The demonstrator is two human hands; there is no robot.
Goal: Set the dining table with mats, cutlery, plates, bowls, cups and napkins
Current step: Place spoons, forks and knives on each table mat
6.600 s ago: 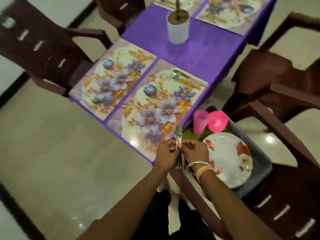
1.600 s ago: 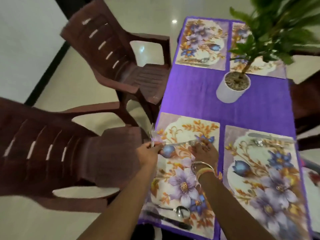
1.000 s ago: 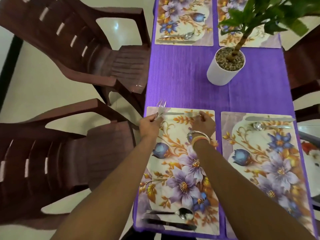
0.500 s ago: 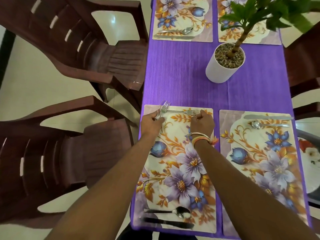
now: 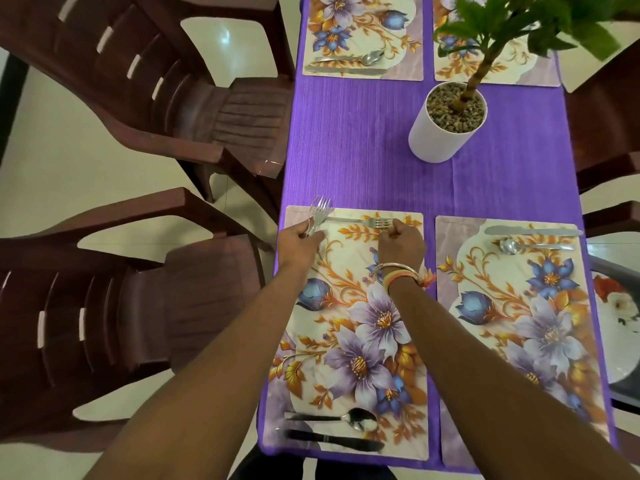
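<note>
Fork (image 5: 360, 221) lies flat along the mat's (image 5: 349, 327) far edge, long axis L-R, tines touching your R hand (image 5: 401, 242), fingers curled at them. L hand (image 5: 299, 242) grips spare forks (image 5: 318, 216), nearer the handle end.

Two dark brown plastic chairs (image 5: 145, 109) stand left of the purple-clothed table (image 5: 363, 150), on a glossy pale tiled floor (image 5: 69, 174) catching light.

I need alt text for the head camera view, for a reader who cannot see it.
A person's right hand lays a fork along the far edge of a floral placemat, while the left hand holds more forks. A spoon and knife lie at the near edge, on a purple tablecloth.
</note>
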